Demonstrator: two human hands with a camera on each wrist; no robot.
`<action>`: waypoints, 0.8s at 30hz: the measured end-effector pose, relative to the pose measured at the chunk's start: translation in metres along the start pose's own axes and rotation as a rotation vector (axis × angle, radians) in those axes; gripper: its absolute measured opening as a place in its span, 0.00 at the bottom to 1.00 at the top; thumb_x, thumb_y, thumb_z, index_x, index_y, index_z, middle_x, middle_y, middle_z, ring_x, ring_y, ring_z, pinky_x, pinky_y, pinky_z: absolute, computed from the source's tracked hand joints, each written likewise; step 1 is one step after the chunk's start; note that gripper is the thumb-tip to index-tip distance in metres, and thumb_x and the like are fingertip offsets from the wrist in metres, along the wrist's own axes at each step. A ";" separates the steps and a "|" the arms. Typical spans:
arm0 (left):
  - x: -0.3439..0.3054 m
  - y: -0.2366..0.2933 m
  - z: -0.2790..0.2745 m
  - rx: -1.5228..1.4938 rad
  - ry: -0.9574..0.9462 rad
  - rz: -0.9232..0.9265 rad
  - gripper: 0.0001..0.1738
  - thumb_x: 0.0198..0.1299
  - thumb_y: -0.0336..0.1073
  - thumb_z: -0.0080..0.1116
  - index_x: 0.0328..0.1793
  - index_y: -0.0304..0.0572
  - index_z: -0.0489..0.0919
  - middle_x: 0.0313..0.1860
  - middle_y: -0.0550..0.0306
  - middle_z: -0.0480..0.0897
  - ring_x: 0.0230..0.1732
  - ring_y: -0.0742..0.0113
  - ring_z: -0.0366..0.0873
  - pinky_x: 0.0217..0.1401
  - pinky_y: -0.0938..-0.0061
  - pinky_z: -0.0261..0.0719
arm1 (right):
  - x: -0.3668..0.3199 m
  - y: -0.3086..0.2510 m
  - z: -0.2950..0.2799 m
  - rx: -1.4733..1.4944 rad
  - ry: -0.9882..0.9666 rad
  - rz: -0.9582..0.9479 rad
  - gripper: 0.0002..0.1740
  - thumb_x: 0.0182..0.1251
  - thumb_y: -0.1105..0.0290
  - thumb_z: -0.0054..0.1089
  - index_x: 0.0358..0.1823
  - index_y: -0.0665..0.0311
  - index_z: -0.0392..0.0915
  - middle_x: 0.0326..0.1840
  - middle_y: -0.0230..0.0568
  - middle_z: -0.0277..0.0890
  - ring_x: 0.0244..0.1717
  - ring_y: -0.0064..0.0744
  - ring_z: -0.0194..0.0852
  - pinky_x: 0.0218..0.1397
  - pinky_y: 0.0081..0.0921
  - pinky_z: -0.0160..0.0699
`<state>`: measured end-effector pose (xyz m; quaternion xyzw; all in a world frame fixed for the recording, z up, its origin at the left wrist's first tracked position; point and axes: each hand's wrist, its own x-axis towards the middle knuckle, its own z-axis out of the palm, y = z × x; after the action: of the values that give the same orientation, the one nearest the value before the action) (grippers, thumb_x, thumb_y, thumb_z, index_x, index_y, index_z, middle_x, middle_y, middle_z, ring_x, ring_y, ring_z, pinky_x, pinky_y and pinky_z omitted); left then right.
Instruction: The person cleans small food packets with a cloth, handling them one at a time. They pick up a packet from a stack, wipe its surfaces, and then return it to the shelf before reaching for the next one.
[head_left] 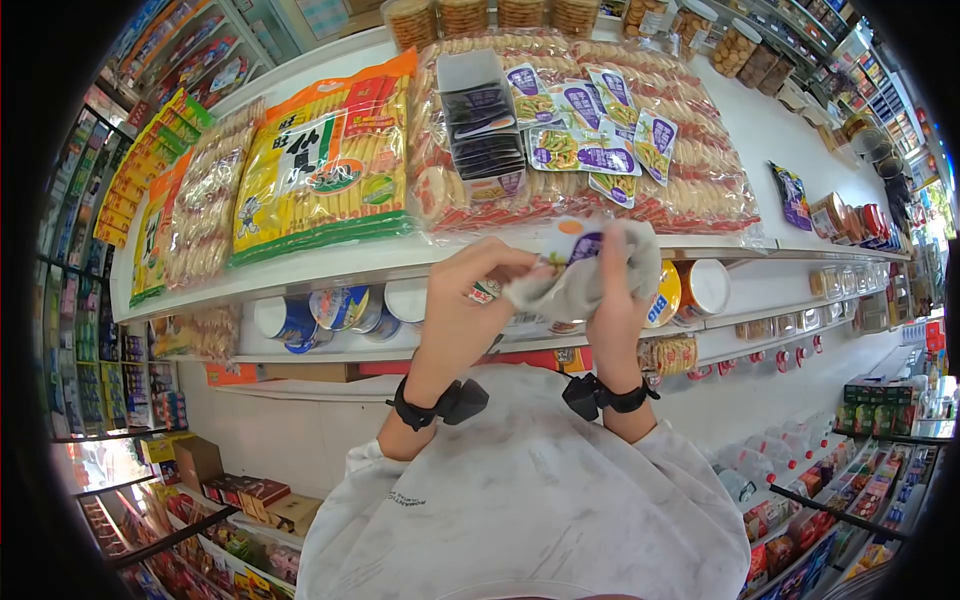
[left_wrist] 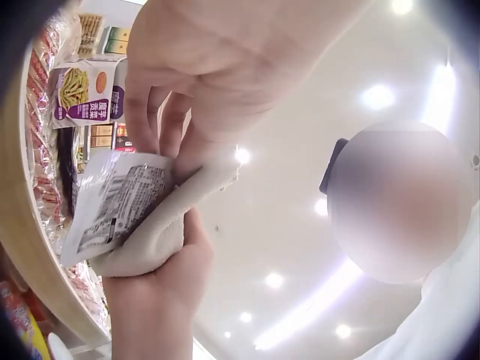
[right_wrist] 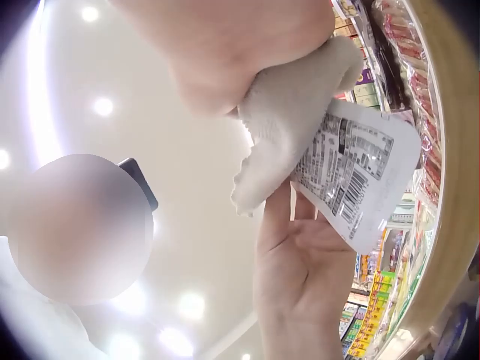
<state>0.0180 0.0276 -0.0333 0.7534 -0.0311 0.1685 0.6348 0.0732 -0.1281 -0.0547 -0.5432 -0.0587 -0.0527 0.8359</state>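
Just in front of the shelf edge, both hands work on a small white and purple snack packet. My left hand pinches one end of it between thumb and fingers. My right hand grips a light grey cloth that is folded against the packet, thumb on top. In the right wrist view the packet's printed back with its barcode faces the camera, and the cloth covers part of it. Ahead, a display box holds several dark packets, and several like packets lie loose beside it.
The box and loose packets rest on clear bags of rice crackers. Left of them lies a large yellow and orange snack bag. Jars of biscuits line the back. On the lower shelf stand tubs; a purple pouch is at right.
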 end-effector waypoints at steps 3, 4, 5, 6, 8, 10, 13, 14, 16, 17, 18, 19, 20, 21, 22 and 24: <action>0.000 -0.006 0.001 0.017 0.094 0.022 0.10 0.54 0.22 0.68 0.42 0.32 0.84 0.37 0.58 0.83 0.36 0.74 0.80 0.42 0.79 0.76 | 0.004 0.004 0.006 0.210 0.114 0.125 0.15 0.72 0.68 0.62 0.56 0.65 0.75 0.48 0.31 0.76 0.49 0.16 0.72 0.50 0.20 0.72; 0.001 -0.009 0.003 0.017 0.128 0.047 0.09 0.54 0.23 0.68 0.43 0.34 0.84 0.35 0.58 0.83 0.34 0.74 0.79 0.39 0.79 0.75 | -0.001 0.010 0.003 0.187 0.093 0.132 0.19 0.72 0.68 0.62 0.59 0.66 0.72 0.50 0.32 0.75 0.51 0.18 0.71 0.53 0.21 0.72; 0.002 -0.010 0.004 0.016 0.162 0.072 0.09 0.55 0.24 0.68 0.43 0.36 0.85 0.34 0.58 0.83 0.31 0.74 0.78 0.36 0.79 0.75 | -0.005 0.013 0.002 0.165 0.070 0.139 0.22 0.71 0.68 0.63 0.62 0.66 0.70 0.53 0.34 0.74 0.54 0.19 0.71 0.55 0.22 0.72; 0.002 -0.010 0.004 0.040 0.191 0.100 0.09 0.55 0.24 0.68 0.43 0.36 0.85 0.34 0.58 0.83 0.31 0.75 0.77 0.36 0.80 0.74 | -0.012 0.011 0.007 0.134 -0.062 0.047 0.26 0.70 0.68 0.65 0.65 0.67 0.66 0.55 0.35 0.72 0.55 0.21 0.70 0.57 0.23 0.71; 0.002 -0.009 0.004 0.087 0.246 0.157 0.09 0.54 0.23 0.67 0.42 0.35 0.85 0.36 0.58 0.83 0.32 0.75 0.77 0.36 0.81 0.73 | -0.020 0.000 0.016 0.036 -0.309 -0.103 0.35 0.66 0.70 0.67 0.71 0.67 0.59 0.60 0.38 0.69 0.58 0.25 0.68 0.60 0.26 0.70; 0.005 -0.005 -0.003 0.085 0.290 0.176 0.09 0.54 0.24 0.68 0.42 0.35 0.85 0.35 0.58 0.83 0.32 0.75 0.76 0.36 0.81 0.73 | -0.017 -0.008 0.014 -0.120 -0.518 -0.193 0.43 0.63 0.73 0.70 0.74 0.67 0.52 0.63 0.41 0.65 0.61 0.28 0.67 0.63 0.28 0.68; 0.005 -0.004 -0.006 0.039 0.341 0.143 0.09 0.54 0.23 0.69 0.43 0.34 0.85 0.33 0.59 0.82 0.32 0.75 0.76 0.36 0.80 0.73 | -0.011 -0.009 0.017 -0.289 -0.582 -0.185 0.42 0.59 0.77 0.71 0.72 0.68 0.57 0.59 0.40 0.70 0.58 0.25 0.71 0.60 0.25 0.72; 0.005 -0.008 -0.007 0.012 0.307 0.177 0.10 0.54 0.23 0.69 0.43 0.34 0.85 0.33 0.59 0.81 0.31 0.75 0.76 0.36 0.80 0.72 | -0.010 -0.007 0.017 -0.281 -0.507 -0.167 0.39 0.59 0.76 0.71 0.70 0.68 0.60 0.57 0.39 0.72 0.56 0.24 0.72 0.58 0.24 0.73; 0.005 -0.009 -0.008 0.004 0.249 0.199 0.10 0.53 0.22 0.69 0.43 0.34 0.86 0.32 0.59 0.81 0.31 0.75 0.76 0.36 0.80 0.72 | -0.009 -0.002 0.014 -0.294 -0.395 -0.135 0.32 0.60 0.76 0.71 0.64 0.68 0.67 0.53 0.38 0.76 0.52 0.22 0.75 0.54 0.22 0.75; 0.003 -0.006 -0.006 0.023 0.227 0.186 0.11 0.53 0.21 0.69 0.44 0.34 0.86 0.32 0.59 0.81 0.31 0.75 0.76 0.36 0.80 0.72 | -0.009 0.000 0.008 -0.315 -0.360 -0.119 0.28 0.61 0.75 0.70 0.61 0.68 0.70 0.51 0.37 0.78 0.51 0.21 0.76 0.52 0.21 0.76; 0.002 -0.004 -0.004 0.041 0.205 0.173 0.11 0.53 0.21 0.69 0.44 0.34 0.86 0.32 0.59 0.81 0.31 0.75 0.76 0.35 0.80 0.72 | -0.009 0.000 0.004 -0.337 -0.324 -0.105 0.24 0.62 0.75 0.70 0.59 0.68 0.73 0.49 0.36 0.80 0.49 0.20 0.77 0.51 0.20 0.77; 0.001 -0.003 -0.003 0.021 0.180 0.163 0.11 0.53 0.19 0.68 0.43 0.33 0.86 0.33 0.59 0.81 0.31 0.74 0.75 0.36 0.80 0.72 | -0.008 -0.001 0.003 -0.296 -0.299 -0.109 0.23 0.63 0.74 0.70 0.57 0.68 0.74 0.50 0.37 0.80 0.49 0.20 0.77 0.51 0.20 0.77; 0.000 -0.002 -0.001 0.000 0.153 0.152 0.10 0.52 0.18 0.68 0.41 0.32 0.85 0.33 0.58 0.81 0.32 0.74 0.75 0.37 0.80 0.71 | -0.007 -0.003 0.002 -0.256 -0.271 -0.114 0.21 0.63 0.74 0.69 0.56 0.68 0.75 0.50 0.37 0.81 0.50 0.20 0.78 0.51 0.21 0.78; 0.000 0.000 0.001 -0.022 0.123 0.142 0.10 0.51 0.16 0.67 0.40 0.30 0.84 0.34 0.58 0.82 0.32 0.74 0.75 0.37 0.80 0.71 | -0.007 -0.004 0.002 -0.217 -0.241 -0.119 0.19 0.64 0.73 0.69 0.55 0.68 0.76 0.50 0.37 0.81 0.50 0.20 0.78 0.51 0.21 0.78; 0.000 0.002 0.002 -0.010 0.114 0.160 0.09 0.51 0.16 0.67 0.39 0.30 0.84 0.33 0.58 0.81 0.32 0.74 0.75 0.37 0.80 0.71 | -0.007 -0.004 0.001 -0.172 -0.168 -0.089 0.20 0.64 0.73 0.69 0.55 0.67 0.76 0.51 0.37 0.81 0.50 0.20 0.78 0.51 0.21 0.78; 0.000 0.007 0.004 0.016 0.098 0.197 0.08 0.51 0.16 0.67 0.38 0.30 0.84 0.32 0.58 0.81 0.32 0.74 0.74 0.37 0.80 0.70 | -0.007 -0.004 0.001 -0.079 -0.025 -0.028 0.20 0.64 0.73 0.69 0.56 0.67 0.76 0.52 0.37 0.81 0.51 0.21 0.78 0.51 0.21 0.78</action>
<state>0.0167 0.0225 -0.0272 0.7425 -0.0727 0.2670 0.6100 0.0652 -0.1281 -0.0519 -0.5757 -0.0744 -0.0598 0.8121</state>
